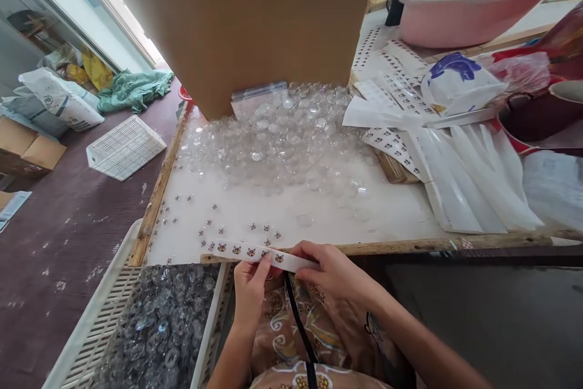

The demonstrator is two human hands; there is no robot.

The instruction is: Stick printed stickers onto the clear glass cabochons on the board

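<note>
A narrow white sticker strip (248, 251) printed with small cat faces lies across the near edge of the white worktop (273, 219). My left hand (250, 289) pinches it from below, thumb and fingers closed on it. My right hand (330, 267) grips its right end, fingers curled over it. A heap of clear glass domes (277, 134) covers the middle of the worktop. Several small finished domes with cat faces (214, 225) lie scattered just beyond the strip.
A white slotted crate (98, 322) full of clear domes stands at my lower left. Sticker sheets (394, 146) and used backing strips (473, 182) lie at right. A cardboard box (246, 19) stands behind the heap. Pink basin (455, 13) sits at the far right.
</note>
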